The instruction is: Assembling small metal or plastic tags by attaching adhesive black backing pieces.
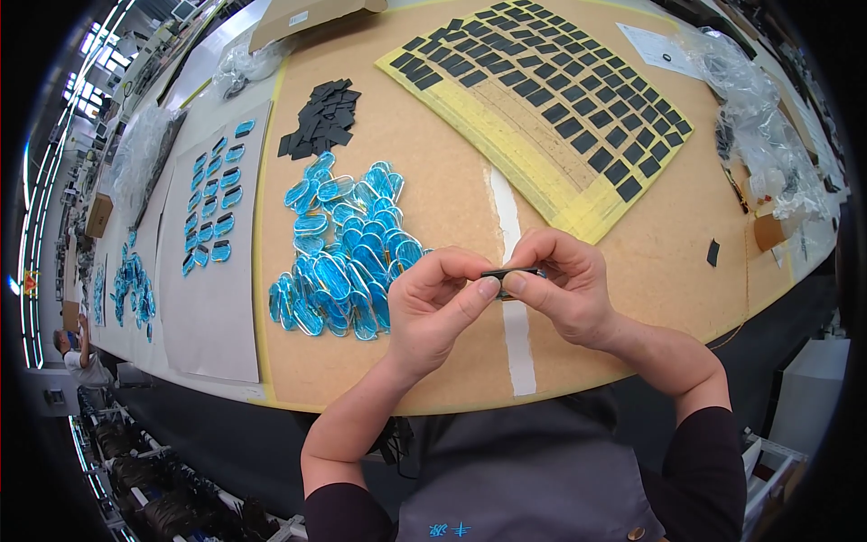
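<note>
My left hand and my right hand meet over the table's near middle, both closed in a pinch. Between their thumbs and forefingers is a small black rectangular patch, seen nearly edge-on. Something bluish shows just under it, mostly hidden by the fingers. Left of my left hand lies a heap of shiny blue oval pieces with pale rims. Loose black patches are piled beyond the heap. At the far right, a yellow-taped board carries rows of black patches.
A grey sheet on the left holds rows of blue ovals with black patches. More blue ovals lie farther left. Clear plastic bags, a brown cup and a stray black patch are at the right.
</note>
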The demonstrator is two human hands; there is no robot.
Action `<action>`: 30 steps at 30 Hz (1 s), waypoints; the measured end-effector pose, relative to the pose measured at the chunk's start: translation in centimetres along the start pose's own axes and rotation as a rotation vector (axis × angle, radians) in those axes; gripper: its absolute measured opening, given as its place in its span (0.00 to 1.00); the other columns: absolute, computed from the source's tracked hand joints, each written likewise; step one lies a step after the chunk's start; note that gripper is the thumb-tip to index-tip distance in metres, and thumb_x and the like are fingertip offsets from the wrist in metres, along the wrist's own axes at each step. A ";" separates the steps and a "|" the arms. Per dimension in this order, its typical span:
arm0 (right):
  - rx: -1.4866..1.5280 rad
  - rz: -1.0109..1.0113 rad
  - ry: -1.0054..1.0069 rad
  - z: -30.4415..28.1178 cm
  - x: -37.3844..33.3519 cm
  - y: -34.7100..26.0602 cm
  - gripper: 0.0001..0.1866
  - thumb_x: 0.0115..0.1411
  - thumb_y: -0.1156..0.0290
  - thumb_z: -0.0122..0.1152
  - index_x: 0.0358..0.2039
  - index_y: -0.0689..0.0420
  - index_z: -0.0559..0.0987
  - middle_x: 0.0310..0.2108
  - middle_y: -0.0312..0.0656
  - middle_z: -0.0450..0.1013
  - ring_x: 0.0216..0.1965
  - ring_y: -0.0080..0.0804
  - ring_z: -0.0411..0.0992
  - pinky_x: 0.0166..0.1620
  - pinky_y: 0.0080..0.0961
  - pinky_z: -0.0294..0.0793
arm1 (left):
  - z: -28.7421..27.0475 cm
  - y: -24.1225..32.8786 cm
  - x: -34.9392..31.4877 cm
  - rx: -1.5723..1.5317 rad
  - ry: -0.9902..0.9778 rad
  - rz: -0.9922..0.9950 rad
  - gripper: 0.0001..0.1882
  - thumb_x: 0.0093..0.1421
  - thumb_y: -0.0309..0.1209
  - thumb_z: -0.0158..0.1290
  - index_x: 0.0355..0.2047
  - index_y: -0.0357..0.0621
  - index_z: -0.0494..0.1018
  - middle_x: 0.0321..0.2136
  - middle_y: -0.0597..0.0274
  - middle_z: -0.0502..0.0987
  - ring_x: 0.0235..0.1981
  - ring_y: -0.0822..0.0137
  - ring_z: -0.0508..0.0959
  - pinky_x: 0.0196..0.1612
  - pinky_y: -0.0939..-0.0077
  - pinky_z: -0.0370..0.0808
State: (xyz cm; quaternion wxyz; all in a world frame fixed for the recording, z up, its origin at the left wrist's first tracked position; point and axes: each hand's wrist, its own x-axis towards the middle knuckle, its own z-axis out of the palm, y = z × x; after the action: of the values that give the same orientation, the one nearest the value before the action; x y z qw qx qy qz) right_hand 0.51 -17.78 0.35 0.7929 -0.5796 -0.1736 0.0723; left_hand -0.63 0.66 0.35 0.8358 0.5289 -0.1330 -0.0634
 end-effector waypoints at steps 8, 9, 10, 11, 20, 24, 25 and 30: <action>-0.017 -0.025 0.002 0.1 -0.1 0.3 0.04 0.59 0.78 0.62 0.35 0.62 0.77 0.31 0.34 0.74 0.35 0.16 0.70 0.40 0.16 0.69 | -0.2 -0.2 0.0 0.009 0.001 -0.001 0.06 0.61 0.18 0.53 0.38 0.34 0.73 0.36 0.60 0.77 0.38 0.75 0.77 0.42 0.82 0.73; -0.013 -0.030 0.002 0.1 -0.1 0.3 0.04 0.59 0.78 0.61 0.35 0.62 0.77 0.31 0.34 0.74 0.35 0.16 0.70 0.40 0.16 0.69 | -0.2 -0.2 0.0 0.008 -0.002 0.007 0.05 0.60 0.18 0.54 0.38 0.34 0.73 0.35 0.60 0.77 0.37 0.75 0.77 0.42 0.82 0.73; -0.013 -0.030 0.003 0.1 -0.1 0.3 0.04 0.59 0.78 0.61 0.35 0.62 0.77 0.31 0.34 0.74 0.35 0.16 0.70 0.40 0.16 0.69 | -0.2 -0.2 0.1 0.007 -0.006 0.014 0.05 0.60 0.18 0.54 0.37 0.34 0.73 0.35 0.60 0.77 0.37 0.75 0.76 0.41 0.83 0.72; -0.023 -0.032 0.004 0.1 -0.2 0.3 0.04 0.59 0.78 0.61 0.35 0.62 0.76 0.31 0.34 0.74 0.35 0.16 0.70 0.39 0.16 0.69 | -0.2 -0.2 0.1 0.006 -0.007 0.014 0.05 0.60 0.18 0.54 0.37 0.34 0.73 0.35 0.60 0.77 0.37 0.75 0.76 0.41 0.83 0.72; -0.047 -0.023 0.019 0.1 -0.4 0.4 0.04 0.58 0.78 0.61 0.34 0.61 0.76 0.31 0.32 0.72 0.34 0.15 0.68 0.38 0.16 0.68 | 0.0 -0.4 0.2 0.116 -0.033 0.084 0.07 0.58 0.16 0.54 0.37 0.33 0.73 0.35 0.60 0.76 0.37 0.75 0.75 0.40 0.82 0.71; -0.044 -0.033 0.011 0.2 -0.4 0.6 0.04 0.58 0.78 0.60 0.34 0.61 0.75 0.31 0.32 0.72 0.34 0.15 0.68 0.39 0.16 0.68 | 0.2 -0.2 0.1 0.192 0.003 0.100 0.07 0.57 0.15 0.53 0.36 0.36 0.73 0.34 0.59 0.75 0.35 0.74 0.74 0.39 0.82 0.71; -0.046 -0.034 0.014 0.1 -0.4 0.6 0.04 0.58 0.78 0.60 0.34 0.61 0.75 0.31 0.32 0.72 0.34 0.15 0.68 0.39 0.16 0.68 | 0.2 -0.3 0.1 0.209 -0.006 0.115 0.07 0.57 0.15 0.53 0.36 0.36 0.72 0.34 0.59 0.75 0.35 0.75 0.74 0.39 0.82 0.71; -0.040 -0.036 0.009 0.2 -0.4 0.5 0.05 0.58 0.79 0.60 0.35 0.62 0.75 0.32 0.32 0.72 0.35 0.16 0.68 0.40 0.18 0.69 | 0.0 -0.4 0.0 0.245 0.001 0.152 0.08 0.58 0.15 0.52 0.37 0.36 0.71 0.33 0.60 0.74 0.34 0.76 0.74 0.38 0.83 0.71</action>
State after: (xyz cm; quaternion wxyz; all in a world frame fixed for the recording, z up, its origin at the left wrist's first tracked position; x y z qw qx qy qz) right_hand 0.15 -17.55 -0.16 0.7830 -0.5926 -0.1817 0.0518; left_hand -0.60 0.48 -0.05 0.7675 0.6153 -0.1791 0.0169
